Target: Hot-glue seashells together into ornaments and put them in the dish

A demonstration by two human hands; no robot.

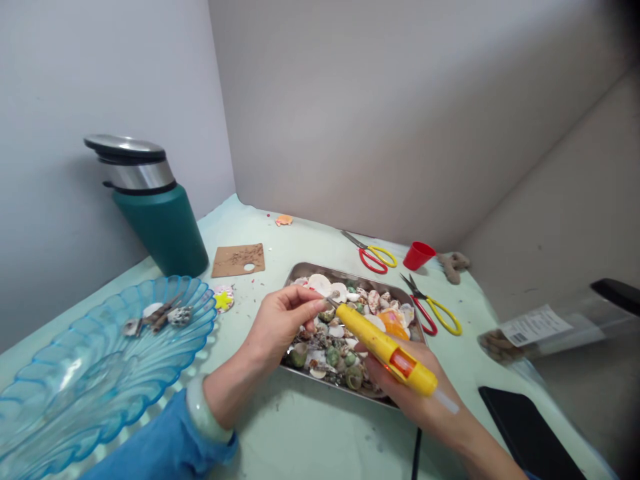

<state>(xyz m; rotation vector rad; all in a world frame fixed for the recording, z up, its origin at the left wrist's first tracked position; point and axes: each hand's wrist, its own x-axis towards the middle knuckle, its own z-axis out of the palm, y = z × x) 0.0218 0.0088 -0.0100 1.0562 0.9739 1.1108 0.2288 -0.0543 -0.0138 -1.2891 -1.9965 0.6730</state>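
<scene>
Over one tray (301, 269) | right hand (395, 390) gripping one glue gun (367, 333) | two scissors (364, 248)

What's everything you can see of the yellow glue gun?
The yellow glue gun looks plastic, with a thin grayish tip, an orange-red part inside a side slot, and a cloudy stick poking out behind. The right hand holds it slanting above a metal tray of shells, its tip near the left hand.
</scene>
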